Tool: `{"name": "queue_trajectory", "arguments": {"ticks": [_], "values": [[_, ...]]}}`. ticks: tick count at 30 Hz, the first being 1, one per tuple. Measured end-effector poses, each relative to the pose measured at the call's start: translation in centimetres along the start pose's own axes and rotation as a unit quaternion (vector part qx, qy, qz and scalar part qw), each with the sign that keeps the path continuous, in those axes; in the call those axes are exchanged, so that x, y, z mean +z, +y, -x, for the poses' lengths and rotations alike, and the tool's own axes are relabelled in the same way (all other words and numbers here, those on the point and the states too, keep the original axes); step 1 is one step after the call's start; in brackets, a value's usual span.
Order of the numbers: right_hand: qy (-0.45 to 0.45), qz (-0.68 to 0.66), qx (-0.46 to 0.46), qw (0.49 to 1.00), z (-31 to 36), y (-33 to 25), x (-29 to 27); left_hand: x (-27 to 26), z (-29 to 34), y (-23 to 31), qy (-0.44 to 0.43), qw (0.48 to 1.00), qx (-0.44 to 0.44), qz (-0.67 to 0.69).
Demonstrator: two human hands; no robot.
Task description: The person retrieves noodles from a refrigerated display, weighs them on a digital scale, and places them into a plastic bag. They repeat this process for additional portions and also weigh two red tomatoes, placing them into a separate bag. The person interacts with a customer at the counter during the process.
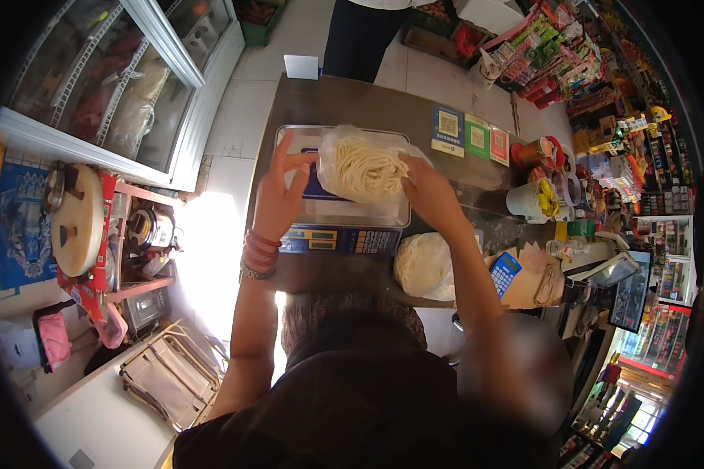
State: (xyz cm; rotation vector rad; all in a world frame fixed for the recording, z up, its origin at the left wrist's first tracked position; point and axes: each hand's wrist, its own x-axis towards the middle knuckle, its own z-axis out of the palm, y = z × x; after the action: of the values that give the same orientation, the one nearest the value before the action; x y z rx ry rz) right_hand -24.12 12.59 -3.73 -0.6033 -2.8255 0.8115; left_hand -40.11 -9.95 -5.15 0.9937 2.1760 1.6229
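Reaching over a dark counter [336,273], the person has both hands at a clear bag of pale noodles [360,168], the clock's centre here, twelve pointing away from the body. Nearest, at five o'clock, a rounded white bag [424,267] sits by the counter's near edge, partly under the right forearm. At four o'clock, a blue calculator [504,275] lies tilted on brown paper [536,273]. The keypad [373,241] of a scale [328,208] faces the body at six o'clock, and the bag of noodles is over its metal pan. Towards nine o'clock, the left hand [283,191], banded at the wrist, is loose with fingers spread, its tips at the bag's edge; contact there is unclear. Between three and four, the right hand [429,191] grasps the bag's right edge. Farther off, between two and three, blue, green and red code cards [477,137] lie side by side. A small pale panel [301,67] stands at eleven, a person in dark trousers [360,39] at twelve, and a glass-doored cabinet [181,133] at ten.
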Motion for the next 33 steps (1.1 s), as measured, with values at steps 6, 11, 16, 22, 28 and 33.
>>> {"name": "queue_trajectory", "arguments": {"ticks": [6,11,16,22,28,33], "values": [[0.071,-0.168,0.001,0.983,9.7,-0.7,-3.8,-2.3,3.2,1.6,0.056,0.998,-0.002,0.043],[0.085,-0.188,0.101,0.973,17.1,2.0,-2.4,-2.2,5.2,2.1,0.025,0.998,0.004,0.058],[0.084,-0.207,0.13,0.966,20.9,1.7,-0.1,-0.8,6.2,3.3,-0.246,0.965,-0.074,0.058],[0.081,-0.184,0.136,0.97,21.7,-0.2,0.8,1.5,5.5,3.2,-0.401,0.905,-0.137,-0.033],[0.091,-0.174,0.153,0.969,22.8,-0.1,1.4,0.9,5.9,3.3,-0.402,0.905,-0.14,0.0],[0.097,-0.188,0.157,0.965,22.7,-0.3,2.1,1.2,5.8,3.5,-0.41,0.9,-0.146,-0.006]]}}
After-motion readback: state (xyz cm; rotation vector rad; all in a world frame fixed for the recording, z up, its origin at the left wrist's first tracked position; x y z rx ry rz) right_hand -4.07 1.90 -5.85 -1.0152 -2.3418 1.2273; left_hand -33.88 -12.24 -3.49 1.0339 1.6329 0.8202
